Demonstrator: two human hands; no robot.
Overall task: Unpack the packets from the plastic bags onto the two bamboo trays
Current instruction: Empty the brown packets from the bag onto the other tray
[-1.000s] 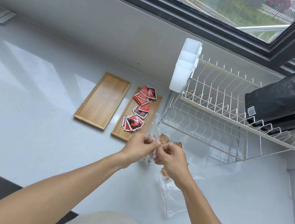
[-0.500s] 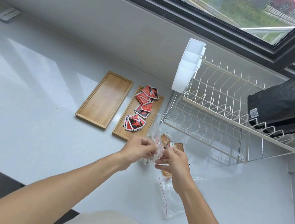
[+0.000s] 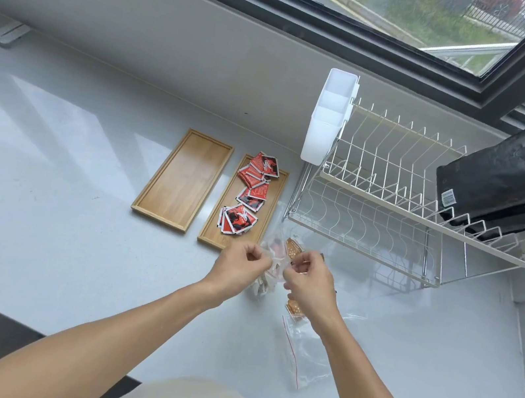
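**Second bag being opened at the counter edge**

Nearest, an emptied clear zip bag lay flat on the counter. Just beyond it, the left hand and right hand were each pinched shut on the mouth of a small plastic bag holding brown packets, raised a little off the surface. In my judgement the seal should be parted evenly, with the opening kept upward, so nothing spills short of the trays. Farther off, the right bamboo tray already carried red packets; the left bamboo tray beside it stood bare. A dish rack stood to the right.
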